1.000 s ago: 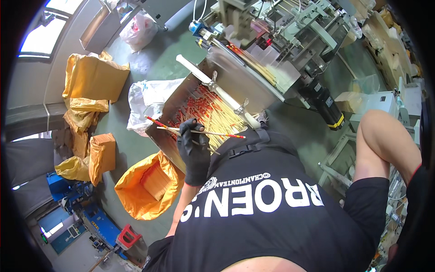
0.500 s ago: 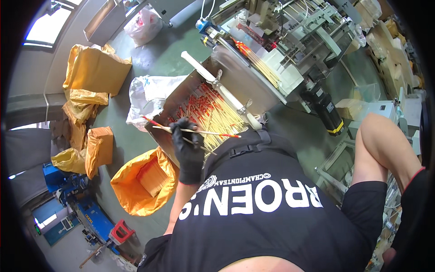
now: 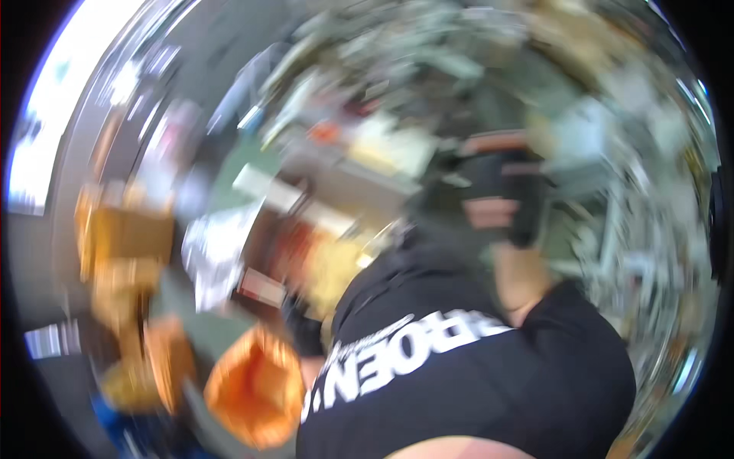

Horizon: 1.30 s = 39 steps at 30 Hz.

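Observation:
The whole view is smeared by motion. My left hand [image 3: 304, 325], in a black glove, is low beside the near left side of a metal bin [image 3: 355, 191]. Inside that bin lie thin pale sticks with red ends [image 3: 332, 268], now a blurred mass. Whether the left fingers hold any stick cannot be made out. Raised on the right, away from the bin, is my right hand [image 3: 508, 187], in a black glove with bare skin showing at the fingers. Its finger shape is too blurred to read.
An open orange sack [image 3: 256, 390] stands left of my left hand. A white plastic bag [image 3: 218, 252] lies by the bin, with yellow-brown paper sacks [image 3: 130, 245] farther left. Blurred machinery [image 3: 413, 57] fills the far side. A white bar [image 3: 294, 199] crosses the bin.
The view has swung and blurred. My left hand, which held red-ended sticks above the bin, is now lower at its side. My right hand has come into view on the right.

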Each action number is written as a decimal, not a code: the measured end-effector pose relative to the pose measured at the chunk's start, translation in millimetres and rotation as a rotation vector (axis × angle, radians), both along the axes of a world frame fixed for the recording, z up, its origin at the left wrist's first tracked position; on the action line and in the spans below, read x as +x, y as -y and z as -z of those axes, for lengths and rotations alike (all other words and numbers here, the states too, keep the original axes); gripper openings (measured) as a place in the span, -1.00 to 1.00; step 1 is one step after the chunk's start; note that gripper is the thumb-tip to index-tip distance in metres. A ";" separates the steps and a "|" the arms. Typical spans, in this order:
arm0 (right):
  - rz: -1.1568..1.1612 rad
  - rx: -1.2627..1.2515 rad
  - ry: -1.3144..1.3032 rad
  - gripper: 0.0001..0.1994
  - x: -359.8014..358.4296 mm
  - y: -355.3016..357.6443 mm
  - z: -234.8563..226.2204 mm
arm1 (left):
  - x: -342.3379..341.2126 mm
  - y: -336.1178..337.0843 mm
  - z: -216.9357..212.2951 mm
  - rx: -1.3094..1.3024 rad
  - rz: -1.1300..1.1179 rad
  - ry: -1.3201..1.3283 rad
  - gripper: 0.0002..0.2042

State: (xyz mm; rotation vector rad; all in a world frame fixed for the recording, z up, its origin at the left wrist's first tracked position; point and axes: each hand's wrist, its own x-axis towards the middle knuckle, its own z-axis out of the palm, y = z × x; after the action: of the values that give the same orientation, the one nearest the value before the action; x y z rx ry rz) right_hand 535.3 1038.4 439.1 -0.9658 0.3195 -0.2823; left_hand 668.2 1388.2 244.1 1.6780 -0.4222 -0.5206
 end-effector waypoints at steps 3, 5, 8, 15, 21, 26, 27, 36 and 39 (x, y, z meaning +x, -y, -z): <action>0.004 -0.162 -0.078 -0.71 -11.3 -17.2 29.8 | 19.4 -8.3 22.0 -0.291 -0.250 -0.531 -0.63; 0.077 -0.552 -0.152 -0.75 -18.9 -21.6 37.0 | 32.4 -10.4 46.7 -0.237 -0.388 -0.791 -0.70; 0.128 -0.853 -0.252 -0.77 -47.0 -37.6 42.0 | 35.4 -13.0 77.8 -0.067 -0.306 -0.682 -0.71; 0.109 -1.165 -0.439 -0.71 -91.5 -64.9 60.6 | 9.6 25.1 55.1 0.107 -0.133 -0.573 -0.71; -0.240 -1.331 -0.463 -0.73 -108.8 -33.9 72.9 | -62.5 88.8 -5.3 0.093 -0.302 -0.323 -0.71; -0.050 -1.324 -0.266 -0.79 -169.8 21.6 88.0 | -117.6 165.2 -0.9 -0.052 -0.226 -0.145 -0.71; -0.047 -1.325 -0.267 -0.79 -186.0 37.4 89.5 | -135.0 181.5 2.6 -0.071 -0.209 -0.128 -0.70; 0.119 -1.538 -0.510 -0.77 -328.7 177.5 75.5 | -267.0 312.6 20.2 -0.499 0.247 -0.099 -0.70; 0.059 -1.454 -0.632 -0.75 -352.8 207.6 85.3 | -275.6 344.7 31.6 -0.832 0.433 -0.765 -0.67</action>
State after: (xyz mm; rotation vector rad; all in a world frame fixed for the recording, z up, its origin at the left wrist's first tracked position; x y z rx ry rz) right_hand 182.5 830.8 353.8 -2.4988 0.7501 -0.2336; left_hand 392.6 1043.4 212.5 0.5105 -0.3531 -1.0722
